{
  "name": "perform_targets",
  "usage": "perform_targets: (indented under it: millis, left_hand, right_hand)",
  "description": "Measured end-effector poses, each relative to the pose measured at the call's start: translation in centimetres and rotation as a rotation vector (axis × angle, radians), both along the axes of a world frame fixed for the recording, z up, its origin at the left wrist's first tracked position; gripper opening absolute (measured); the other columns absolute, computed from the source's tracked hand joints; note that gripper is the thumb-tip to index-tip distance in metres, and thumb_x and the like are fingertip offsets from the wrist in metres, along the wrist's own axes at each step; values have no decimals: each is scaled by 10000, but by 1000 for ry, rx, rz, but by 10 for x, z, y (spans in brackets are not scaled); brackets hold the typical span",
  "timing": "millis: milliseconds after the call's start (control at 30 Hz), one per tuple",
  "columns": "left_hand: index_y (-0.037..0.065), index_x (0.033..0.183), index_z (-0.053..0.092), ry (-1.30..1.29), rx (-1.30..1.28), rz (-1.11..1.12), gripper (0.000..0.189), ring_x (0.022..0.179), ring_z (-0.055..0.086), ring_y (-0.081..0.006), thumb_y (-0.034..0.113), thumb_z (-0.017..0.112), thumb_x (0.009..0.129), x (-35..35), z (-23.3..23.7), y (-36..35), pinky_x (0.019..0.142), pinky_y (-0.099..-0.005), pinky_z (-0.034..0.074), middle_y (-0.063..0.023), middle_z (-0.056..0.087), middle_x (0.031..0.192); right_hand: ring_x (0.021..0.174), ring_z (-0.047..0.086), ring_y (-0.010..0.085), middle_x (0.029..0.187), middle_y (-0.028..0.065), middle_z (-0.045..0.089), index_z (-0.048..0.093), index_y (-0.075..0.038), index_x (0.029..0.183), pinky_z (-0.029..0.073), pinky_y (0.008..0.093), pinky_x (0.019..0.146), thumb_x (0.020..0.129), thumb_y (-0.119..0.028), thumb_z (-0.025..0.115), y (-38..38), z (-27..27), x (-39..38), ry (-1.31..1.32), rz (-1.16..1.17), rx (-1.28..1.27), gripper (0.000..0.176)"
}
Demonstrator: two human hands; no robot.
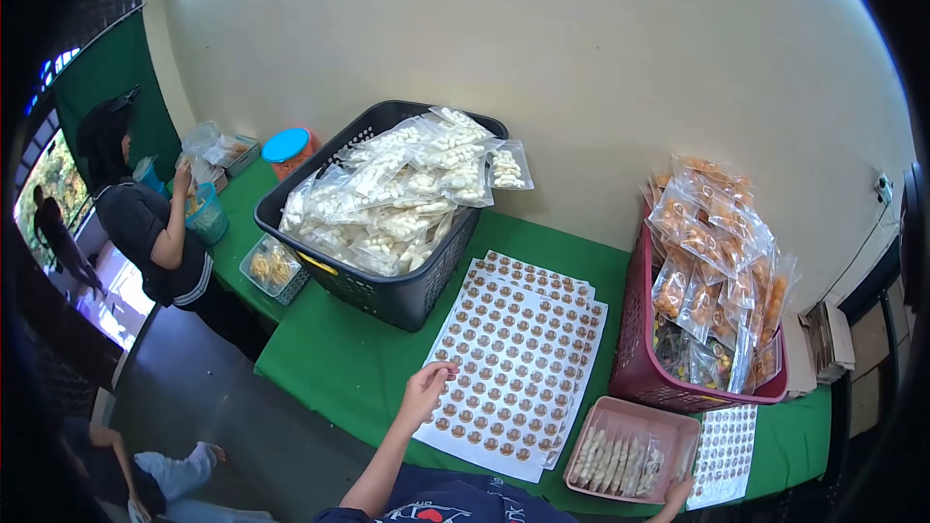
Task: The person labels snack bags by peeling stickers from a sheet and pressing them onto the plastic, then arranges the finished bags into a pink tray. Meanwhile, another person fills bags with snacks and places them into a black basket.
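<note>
My left hand (424, 393) hovers over the left part of a sheet of round brown stickers (509, 358), its thumb and fingertips pinched together. Whatever sits between them, if anything, is too small to make out. My right hand (679, 492) is at the right rim of a pink tray (601, 407); its fingers are too indistinct to read. Inside that tray lie several clear packets of pale, finger-shaped pieces (615, 465). More sticker sheets are stacked beneath the top one, their edges showing.
A black basket (417, 295) heaped with bagged white snacks (407, 184) stands behind left. To the right, a maroon basket (635, 329) holds bagged orange snacks (712, 242). Another sticker sheet (727, 450) lies on the green-covered table (329, 358). A person (145, 213) works at far left; another sits lower left.
</note>
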State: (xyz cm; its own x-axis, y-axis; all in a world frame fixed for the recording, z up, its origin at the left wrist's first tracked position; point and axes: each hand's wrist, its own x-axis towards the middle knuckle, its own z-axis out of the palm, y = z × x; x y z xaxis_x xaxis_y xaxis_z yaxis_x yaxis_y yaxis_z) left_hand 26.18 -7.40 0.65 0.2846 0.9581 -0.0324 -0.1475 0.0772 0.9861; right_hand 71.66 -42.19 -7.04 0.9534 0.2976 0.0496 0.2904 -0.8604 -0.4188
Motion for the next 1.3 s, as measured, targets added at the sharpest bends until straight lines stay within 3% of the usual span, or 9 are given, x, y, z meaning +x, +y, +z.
perform_targets:
  millis: [133, 233, 333, 533, 633, 833, 1033, 1233, 1300]
  left_hand:
    - [21, 1002, 567, 11, 15, 25, 209, 692, 500, -18, 166, 463, 893, -5, 2, -8, 469, -153, 339, -34, 612, 941]
    - [19, 1001, 566, 7, 14, 44, 202, 712, 505, -26, 154, 465, 890, -9, -1, -14, 494, -159, 353, -29, 612, 943]
    - [14, 1005, 563, 20, 27, 59, 196, 756, 524, -51, 140, 469, 887, -11, 4, -20, 566, -175, 391, -41, 614, 942]
    - [-7, 1022, 550, 27, 39, 28, 199, 866, 560, -111, 112, 473, 883, -9, -4, -26, 737, -219, 431, -70, 609, 958]
    - [-15, 1023, 548, 12, 28, 36, 199, 888, 566, -123, 103, 475, 881, -9, -3, -31, 774, -233, 435, -77, 607, 955]
    - [-15, 1021, 549, 53, -52, 38, 196, 883, 569, -129, 98, 482, 876, -17, 2, -38, 782, -242, 439, -82, 606, 946]
    - [-10, 1024, 549, 41, 33, 33, 199, 882, 567, -127, 104, 493, 871, -15, -13, -34, 781, -242, 439, -77, 605, 951]
    - [-2, 1038, 545, 65, 31, 16, 215, 881, 568, -122, 124, 502, 870, -11, -17, -36, 777, -235, 437, -74, 601, 965]
    - [-1, 1041, 544, 84, 34, 12, 217, 880, 568, -121, 127, 501, 871, -13, -20, -35, 776, -235, 436, -74, 600, 963]
  right_hand:
    - [921, 510, 433, 986, 309, 529, 455, 26, 1178, 407, 429, 760, 727, -75, 523, 13, -30, -3, 121, 53, -190, 467]
    - [950, 496, 442, 1004, 309, 527, 402, 30, 1214, 393, 442, 787, 759, -187, 553, 15, -57, -6, 67, 99, -73, 526]
    - [1024, 473, 420, 1104, 286, 495, 352, 38, 1240, 379, 421, 854, 730, -268, 627, 37, -14, -32, 207, -55, 93, 656]
    - [1033, 490, 396, 1112, 257, 507, 349, -11, 1249, 404, 415, 855, 626, -342, 711, 28, -72, 2, 30, 122, -61, 793]
    - [1062, 471, 373, 1146, 234, 491, 373, 17, 1223, 391, 391, 883, 629, -201, 716, 43, -48, -8, 118, 65, -83, 720]
    - [1016, 502, 386, 1068, 265, 522, 404, 25, 1171, 417, 402, 845, 591, -177, 692, 46, -49, -14, 89, 38, -7, 678]
    - [1058, 481, 371, 1098, 268, 502, 314, 63, 1222, 416, 360, 871, 471, -145, 693, 41, -63, 9, 171, 184, -159, 867]
    - [1071, 476, 341, 1164, 227, 481, 379, 18, 1218, 395, 367, 893, 488, -172, 704, 43, -42, -14, 128, -28, 1, 821]
    - [1063, 483, 340, 1149, 234, 489, 436, 27, 1167, 398, 380, 879, 484, -202, 696, 23, -27, -7, 355, 218, 110, 765]
